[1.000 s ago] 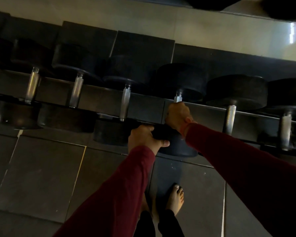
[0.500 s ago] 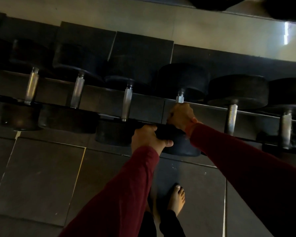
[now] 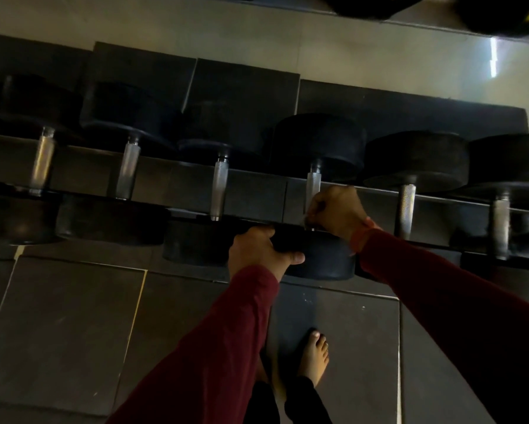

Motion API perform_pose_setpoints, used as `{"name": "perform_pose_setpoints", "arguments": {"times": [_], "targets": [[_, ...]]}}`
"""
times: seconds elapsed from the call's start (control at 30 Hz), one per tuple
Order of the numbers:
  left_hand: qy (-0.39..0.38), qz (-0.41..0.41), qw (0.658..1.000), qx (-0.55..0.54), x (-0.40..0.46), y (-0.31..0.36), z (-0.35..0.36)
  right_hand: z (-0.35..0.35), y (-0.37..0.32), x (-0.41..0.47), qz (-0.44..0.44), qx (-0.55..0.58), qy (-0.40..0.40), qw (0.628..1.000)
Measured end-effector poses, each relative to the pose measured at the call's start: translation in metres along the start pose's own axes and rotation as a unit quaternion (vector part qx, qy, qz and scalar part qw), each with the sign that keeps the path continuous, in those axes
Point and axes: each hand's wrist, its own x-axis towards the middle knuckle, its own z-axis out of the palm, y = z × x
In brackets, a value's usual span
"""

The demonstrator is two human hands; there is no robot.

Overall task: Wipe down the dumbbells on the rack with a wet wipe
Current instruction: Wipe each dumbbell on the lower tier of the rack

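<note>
- Looking straight down at a dumbbell rack with a row of black-headed dumbbells lying across it, knurled metal handles pointing toward me.
- The one being worked on is the fourth dumbbell from the left, its near head hanging over the front rail.
- Left hand is stretched out from a dark red sleeve, palm over the top edge of that near head, fingers curled over the far side and thumb sticking out to the right along the rubber. So it grips the head.
- Right hand comes in from the right, wrist bent, fingers curled tight around the lower part of the handle, just above the near head.
- There's something pale poking out at the fingertips, probably the wet wipe, but it's too dark and small to be sure.
- Orange band peeks out at the right cuff.
- A bare foot stands on dark floor tiles right below the rack.
</note>
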Motion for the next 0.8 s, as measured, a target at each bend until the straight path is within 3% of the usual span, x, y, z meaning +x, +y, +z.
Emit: {"name": "perform_pose_setpoints", "arguments": {"times": [0.2, 0.37, 0.47, 0.57, 0.73, 0.8], "targets": [[-0.002, -0.001, 1.0, -0.005, 0.001, -0.002, 0.001, -0.007, -0.004, 0.012, 0.023, 0.121, 0.232, 0.965], [0.001, 0.004, 1.0, 0.008, 0.002, -0.003, 0.002, -0.005, -0.017, 0.017, 0.149, 0.223, 0.305, 0.914], [-0.002, 0.01, 1.0, 0.003, 0.003, -0.005, 0.003, 0.0, -0.02, 0.018, 0.215, 0.293, 0.299, 0.882], [-0.004, 0.011, 1.0, 0.004, 0.004, -0.005, 0.002, 0.001, -0.013, 0.024, 0.278, 0.416, 0.244, 0.831], [-0.005, 0.015, 1.0, 0.01, 0.005, -0.005, 0.003, -0.009, -0.001, 0.027, 0.231, 0.548, 0.118, 0.796], [-0.005, 0.016, 1.0, 0.011, 0.005, -0.005, 0.003, -0.008, -0.004, 0.026, 0.25, 0.555, 0.132, 0.782]]}}
